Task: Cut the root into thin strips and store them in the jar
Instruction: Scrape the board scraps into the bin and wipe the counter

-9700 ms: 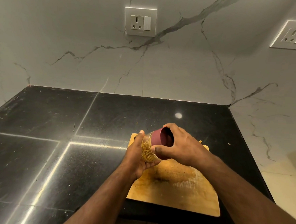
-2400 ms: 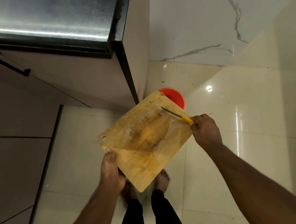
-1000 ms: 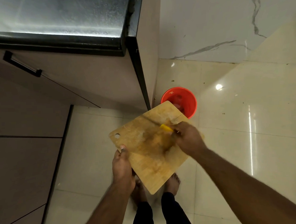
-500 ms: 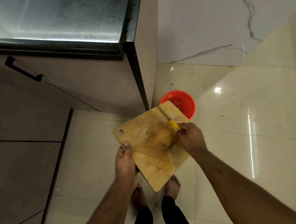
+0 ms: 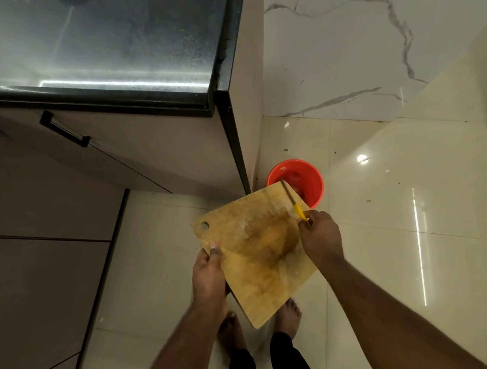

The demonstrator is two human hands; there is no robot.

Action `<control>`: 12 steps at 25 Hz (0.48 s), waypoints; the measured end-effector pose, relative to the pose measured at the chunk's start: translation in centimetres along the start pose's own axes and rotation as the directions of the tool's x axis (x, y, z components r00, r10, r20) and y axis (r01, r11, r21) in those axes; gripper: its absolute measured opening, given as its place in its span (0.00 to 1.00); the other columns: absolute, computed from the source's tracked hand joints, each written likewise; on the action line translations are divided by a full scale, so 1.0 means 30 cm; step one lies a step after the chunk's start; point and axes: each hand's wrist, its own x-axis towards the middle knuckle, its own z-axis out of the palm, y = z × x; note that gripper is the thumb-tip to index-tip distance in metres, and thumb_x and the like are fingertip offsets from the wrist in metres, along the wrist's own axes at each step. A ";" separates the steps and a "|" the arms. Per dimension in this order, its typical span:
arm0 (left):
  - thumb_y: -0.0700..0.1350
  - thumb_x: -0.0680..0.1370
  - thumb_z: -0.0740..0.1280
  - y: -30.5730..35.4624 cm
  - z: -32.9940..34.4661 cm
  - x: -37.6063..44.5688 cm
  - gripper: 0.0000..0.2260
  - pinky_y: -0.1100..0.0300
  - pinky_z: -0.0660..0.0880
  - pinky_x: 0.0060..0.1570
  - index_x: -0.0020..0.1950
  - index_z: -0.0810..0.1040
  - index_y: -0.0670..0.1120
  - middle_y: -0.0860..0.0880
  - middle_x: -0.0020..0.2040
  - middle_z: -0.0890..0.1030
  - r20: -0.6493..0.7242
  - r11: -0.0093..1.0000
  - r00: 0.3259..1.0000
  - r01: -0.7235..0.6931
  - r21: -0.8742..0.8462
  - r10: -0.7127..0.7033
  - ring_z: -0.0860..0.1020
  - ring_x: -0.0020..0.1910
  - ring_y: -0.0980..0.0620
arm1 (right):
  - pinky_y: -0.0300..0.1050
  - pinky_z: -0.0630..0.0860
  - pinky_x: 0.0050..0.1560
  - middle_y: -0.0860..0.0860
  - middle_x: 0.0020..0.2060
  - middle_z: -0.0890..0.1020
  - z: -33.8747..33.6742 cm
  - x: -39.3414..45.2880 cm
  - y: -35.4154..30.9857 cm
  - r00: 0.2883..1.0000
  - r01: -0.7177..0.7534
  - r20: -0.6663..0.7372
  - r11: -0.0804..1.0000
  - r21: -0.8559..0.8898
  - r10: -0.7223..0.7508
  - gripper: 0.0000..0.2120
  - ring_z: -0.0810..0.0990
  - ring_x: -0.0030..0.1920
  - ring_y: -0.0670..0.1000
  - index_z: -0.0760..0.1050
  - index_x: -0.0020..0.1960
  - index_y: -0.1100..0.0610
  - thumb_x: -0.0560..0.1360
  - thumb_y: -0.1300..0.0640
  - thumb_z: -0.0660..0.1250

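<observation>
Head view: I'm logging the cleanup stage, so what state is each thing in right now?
Cutting board: held tilted above the floor, far corner over the bin, stained, no pieces visible on it.
Knife: blade laid on the board's far corner.
Red bin: upright on the floor, open, contents unclear.
Left hand: gripping the board's edge.
Right hand: gripping the knife's yellow handle.
Cabinet drawers: shut.

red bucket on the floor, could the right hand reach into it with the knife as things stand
Probably yes. The right hand holds the knife at the cutting board's far edge, its blade tip already over the open red bucket. Nothing covers the bucket.
</observation>
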 end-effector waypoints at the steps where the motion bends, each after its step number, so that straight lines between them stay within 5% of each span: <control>1: 0.55 0.84 0.60 0.003 0.000 -0.002 0.14 0.36 0.79 0.55 0.64 0.78 0.50 0.47 0.53 0.86 0.004 1.000 1.000 0.000 0.007 0.000 0.84 0.53 0.43 | 0.49 0.77 0.51 0.52 0.53 0.81 -0.009 -0.014 -0.012 0.998 0.051 0.021 0.999 0.011 -0.052 0.13 0.79 0.52 0.55 0.79 0.61 0.54 0.78 0.54 0.66; 4: 0.55 0.83 0.61 0.025 -0.003 -0.025 0.13 0.35 0.79 0.55 0.61 0.78 0.50 0.46 0.54 0.85 0.008 1.000 1.000 0.005 0.013 -0.005 0.84 0.53 0.42 | 0.46 0.75 0.55 0.48 0.55 0.80 -0.022 -0.083 -0.054 0.953 0.236 0.175 0.969 0.079 -0.246 0.14 0.77 0.54 0.51 0.79 0.62 0.53 0.78 0.53 0.66; 6: 0.56 0.83 0.61 0.057 -0.020 -0.057 0.14 0.35 0.79 0.54 0.61 0.78 0.50 0.45 0.55 0.85 0.020 1.000 1.000 0.007 0.001 -0.008 0.84 0.54 0.42 | 0.47 0.76 0.56 0.48 0.56 0.80 -0.042 -0.092 -0.039 0.946 0.229 0.239 0.973 -0.007 -0.221 0.14 0.77 0.54 0.51 0.79 0.62 0.52 0.78 0.52 0.65; 9: 0.56 0.83 0.60 0.116 -0.068 -0.097 0.16 0.35 0.80 0.54 0.64 0.77 0.48 0.45 0.56 0.85 0.021 1.000 1.000 0.009 -0.026 -0.009 0.84 0.54 0.41 | 0.48 0.76 0.50 0.54 0.52 0.82 -0.100 -0.095 -0.038 0.994 0.031 0.105 0.999 -0.035 -0.027 0.13 0.80 0.50 0.56 0.80 0.58 0.55 0.77 0.53 0.65; 12: 0.57 0.83 0.60 0.188 -0.117 -0.148 0.17 0.36 0.80 0.53 0.64 0.77 0.48 0.44 0.57 0.85 0.035 0.999 0.999 -0.009 -0.041 0.011 0.84 0.54 0.40 | 0.47 0.75 0.47 0.51 0.49 0.82 -0.148 -0.164 -0.120 0.984 0.141 0.107 0.990 0.015 -0.142 0.12 0.80 0.49 0.55 0.80 0.58 0.54 0.77 0.51 0.67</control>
